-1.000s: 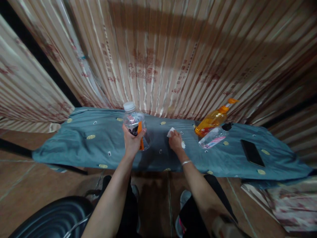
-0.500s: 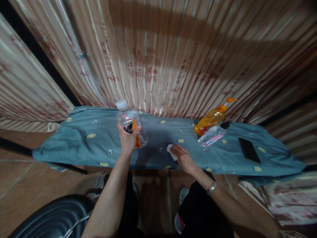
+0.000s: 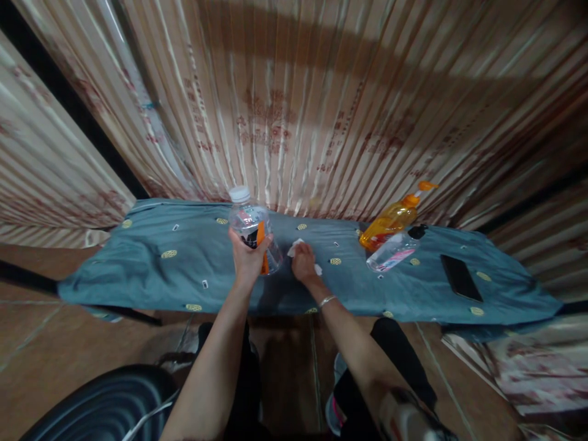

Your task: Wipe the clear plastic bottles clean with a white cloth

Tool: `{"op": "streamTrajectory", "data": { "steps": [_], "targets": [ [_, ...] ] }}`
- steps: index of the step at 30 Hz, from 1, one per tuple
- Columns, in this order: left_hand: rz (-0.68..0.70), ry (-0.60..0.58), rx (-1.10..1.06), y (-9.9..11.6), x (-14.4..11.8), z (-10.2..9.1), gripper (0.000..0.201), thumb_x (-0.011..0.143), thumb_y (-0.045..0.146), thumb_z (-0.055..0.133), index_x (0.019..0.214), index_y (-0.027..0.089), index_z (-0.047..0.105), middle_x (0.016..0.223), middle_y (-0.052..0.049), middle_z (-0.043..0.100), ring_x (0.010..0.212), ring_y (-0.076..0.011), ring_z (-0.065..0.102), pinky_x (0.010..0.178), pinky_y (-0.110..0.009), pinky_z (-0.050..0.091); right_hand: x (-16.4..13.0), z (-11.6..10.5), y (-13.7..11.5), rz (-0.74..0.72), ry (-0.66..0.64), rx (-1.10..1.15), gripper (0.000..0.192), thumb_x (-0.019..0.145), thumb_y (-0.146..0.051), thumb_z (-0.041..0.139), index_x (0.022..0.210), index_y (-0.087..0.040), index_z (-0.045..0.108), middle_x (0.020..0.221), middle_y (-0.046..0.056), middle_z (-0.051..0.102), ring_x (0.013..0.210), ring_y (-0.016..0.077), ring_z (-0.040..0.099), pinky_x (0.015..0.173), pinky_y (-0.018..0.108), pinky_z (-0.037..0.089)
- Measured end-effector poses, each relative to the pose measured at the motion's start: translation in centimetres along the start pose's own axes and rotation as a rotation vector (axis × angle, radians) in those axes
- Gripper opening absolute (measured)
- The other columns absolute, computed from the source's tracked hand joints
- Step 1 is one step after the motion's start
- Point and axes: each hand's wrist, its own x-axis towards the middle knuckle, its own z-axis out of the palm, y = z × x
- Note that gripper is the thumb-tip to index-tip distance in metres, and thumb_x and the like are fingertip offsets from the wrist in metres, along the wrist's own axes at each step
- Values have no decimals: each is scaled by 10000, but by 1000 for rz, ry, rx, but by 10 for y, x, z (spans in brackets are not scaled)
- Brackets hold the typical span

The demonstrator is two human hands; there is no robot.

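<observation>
- A blue-grey patterned cloth (image 3: 151,269) covers a low table set before striped curtains (image 3: 321,110); at far left the cloth lies bare but for its woven motifs.
- Left of centre, the left hand (image 3: 248,260) is wrapped around a clear plastic bottle (image 3: 252,229) with a white cap and an orange-and-black label, fingers curled about its lower body, the bottle lifted and tilted slightly, seemingly off the cloth.
- Just beside it, the right hand (image 3: 303,262) presses flat on a small white wipe (image 3: 294,247), fingers bunched together over it, a bracelet at the wrist; the wipe's corners peek out on both sides of the hand.
- Judged from this view, wiping well calls for keeping the bottle raised clear of the spot while the wipe is held flat under even pressure, so it does not ball up on the fabric.
- Farther right, an orange pump bottle (image 3: 390,222) leans, with a clear bottle (image 3: 391,252) lying just beside it, apparently touching.
- Near the right end, well apart from both hands, a dark phone (image 3: 460,278) lies flat.
</observation>
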Motion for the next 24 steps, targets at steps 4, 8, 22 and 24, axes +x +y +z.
{"op": "streamTrajectory", "data": {
  "steps": [4,8,22,24],
  "targets": [
    [11,20,27,1,5,-5,592,909,402,772,1420,186,567,1326,-131,674,1184,-296,677,1043,-554,535,-27,15,-41,-192,-121,58,558,935,-112,568,1492,-71,554,1620,192,505,1530,295,410,1255,432,405],
    [13,10,30,-1,5,-7,595,917,421,764,1427,187,567,1308,-127,687,1142,-285,696,1018,-544,551,-75,4,-15,-472,-261,139,686,853,-10,488,1533,-97,527,1611,173,526,1536,262,425,1286,474,377],
    [36,-93,43,-10,-6,17,922,701,356,924,1487,197,468,1437,-170,632,1326,-346,621,1148,-567,454,-95,-32,98,-204,-107,175,769,835,-129,550,1597,-142,450,1665,203,449,1571,331,405,1250,604,394],
    [48,-101,39,-10,-4,17,1034,607,323,961,1488,208,433,1493,-179,596,1389,-340,582,1191,-518,418,-97,-33,88,-160,-124,187,779,857,-180,566,1620,-161,411,1679,202,427,1571,337,401,1240,612,393]
  ]
}}
